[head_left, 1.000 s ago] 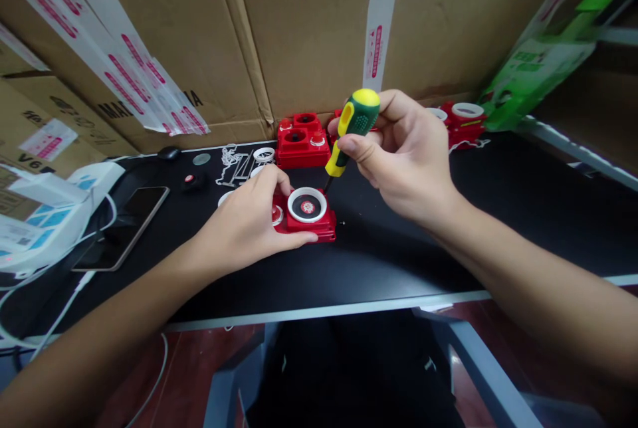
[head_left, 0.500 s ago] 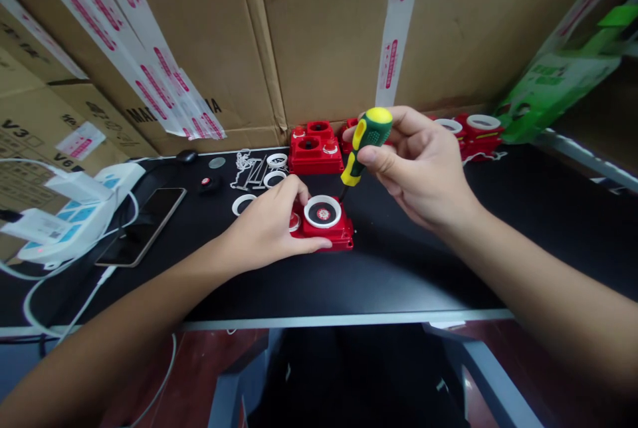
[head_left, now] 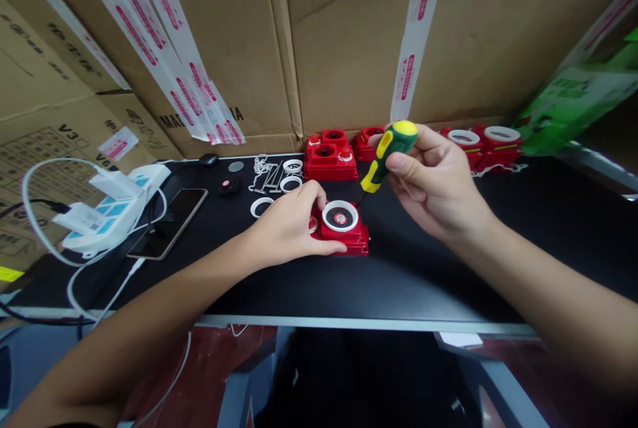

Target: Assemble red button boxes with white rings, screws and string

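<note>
My left hand [head_left: 294,225] grips a red housing [head_left: 359,242] on the black tabletop, thumb along its front and fingers at its left and back. A white ring [head_left: 340,216] with a black centre and a small red-and-white emblem sits on top of this housing. My right hand [head_left: 428,172] is closed around a green and yellow screwdriver [head_left: 391,152]. The screwdriver leans, its dark shaft pointing down at the back right corner of the housing. Whether the tip touches a screw there cannot be made out.
Behind stand more red housings [head_left: 331,165], and others with white rings [head_left: 501,134] at right. Loose white rings [head_left: 262,207] and metal pieces [head_left: 272,177] lie left of my hand. Further left are a phone [head_left: 172,223] and a power strip [head_left: 112,215] with cables. Cardboard [head_left: 343,42] walls the back.
The whole view has shifted, so everything appears further right. The screwdriver leans more to the right at its handle. My left hand keeps its hold on the red housing.
</note>
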A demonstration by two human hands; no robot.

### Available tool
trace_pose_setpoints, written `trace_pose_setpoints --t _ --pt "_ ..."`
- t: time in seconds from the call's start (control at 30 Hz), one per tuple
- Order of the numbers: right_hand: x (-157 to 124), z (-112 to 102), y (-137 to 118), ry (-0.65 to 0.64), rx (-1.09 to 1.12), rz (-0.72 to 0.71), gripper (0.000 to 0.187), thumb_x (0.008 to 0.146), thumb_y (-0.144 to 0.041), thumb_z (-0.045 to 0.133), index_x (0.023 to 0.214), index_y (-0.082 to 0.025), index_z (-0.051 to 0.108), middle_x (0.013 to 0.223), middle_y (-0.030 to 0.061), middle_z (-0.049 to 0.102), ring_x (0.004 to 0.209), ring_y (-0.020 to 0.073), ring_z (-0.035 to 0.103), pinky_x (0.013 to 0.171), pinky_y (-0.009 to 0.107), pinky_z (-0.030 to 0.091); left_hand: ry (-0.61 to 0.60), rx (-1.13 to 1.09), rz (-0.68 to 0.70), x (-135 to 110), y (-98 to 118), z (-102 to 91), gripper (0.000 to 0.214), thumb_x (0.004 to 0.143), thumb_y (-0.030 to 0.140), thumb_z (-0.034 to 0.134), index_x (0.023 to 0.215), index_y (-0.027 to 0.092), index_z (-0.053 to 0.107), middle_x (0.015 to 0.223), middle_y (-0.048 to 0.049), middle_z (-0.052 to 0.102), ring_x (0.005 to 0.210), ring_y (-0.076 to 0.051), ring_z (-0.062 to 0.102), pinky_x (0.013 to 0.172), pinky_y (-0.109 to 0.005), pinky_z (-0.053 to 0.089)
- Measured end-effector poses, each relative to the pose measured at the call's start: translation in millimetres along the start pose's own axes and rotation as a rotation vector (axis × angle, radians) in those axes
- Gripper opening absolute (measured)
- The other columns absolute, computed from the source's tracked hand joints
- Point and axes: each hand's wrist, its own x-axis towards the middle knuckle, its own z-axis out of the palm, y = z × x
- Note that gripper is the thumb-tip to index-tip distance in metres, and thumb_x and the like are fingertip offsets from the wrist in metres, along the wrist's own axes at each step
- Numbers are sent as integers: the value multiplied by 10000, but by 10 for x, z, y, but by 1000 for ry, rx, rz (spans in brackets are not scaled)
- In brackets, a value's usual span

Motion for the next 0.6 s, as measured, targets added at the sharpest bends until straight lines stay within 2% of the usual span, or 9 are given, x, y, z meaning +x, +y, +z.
trace_pose_setpoints --t 0.13,0.23,0.33,0.4,0.5,0.53,0.57,0.6 --pt "23 2 56 -11 32 -13 384 669 -352 1011 968 -282 780 897 -24 760 541 87 492 438 255 406 8 -12 -22 -3 0 -5 628 681 550 966 959 235 499 967 -9 672 785 -198 616 684 -336 449" --pt "33 -21 37 -60 -23 -25 380 711 -418 989 998 -277 782 950 -17 782 486 77 435 422 272 396 14 -25 -38 3 5 -18 642 656 521 983 944 237 485 962 -5 668 790 -197 618 694 -334 462" --pt "46 -81 -100 -106 -89 -77 386 849 -573 862 1094 -286 778 1092 2 800 439 64 365 392 283 373 0 -28 -62 15 10 -33 654 641 509 992 947 240 480 999 -15 681 854 -219 651 733 -346 490" --pt "77 -148 -199 -79 -102 -148 394 927 -626 763 1141 -295 780 1126 -1 796 429 60 338 363 278 320 -25 -32 -86 18 1 -43 646 649 511 986 962 243 488 1030 -25 691 882 -235 667 746 -358 508" --pt "167 -275 -232 -12 -192 -214 355 965 -602 724 1100 -277 774 1060 -4 797 421 62 332 355 276 243 -73 -74 -80 22 -81 -87 634 686 527 969 1035 246 521 1166 -66 705 994 -265 693 839 -404 550" --pt "201 -317 -208 -8 -283 -193 359 986 -604 689 1098 -270 755 1030 4 798 432 74 375 378 273 276 -83 -110 -61 29 -136 -116 628 708 544 955 1071 246 538 1226 -83 700 1055 -277 695 892 -421 558" --pt "230 -356 -171 -18 -414 -174 388 1015 -625 629 1101 -261 733 971 14 793 480 104 482 426 270 357 -94 -147 -37 41 -208 -154 622 736 573 931 1115 247 560 1274 -98 692 1118 -290 689 953 -436 556" --pt "253 -390 -129 -53 -571 -174 405 1038 -621 583 1090 -243 717 902 28 782 552 142 582 488 278 428 -101 -200 1 59 -293 -201 555 824 602 849 1159 243 590 1284 -110 690 1168 -297 682 1010 -446 546"
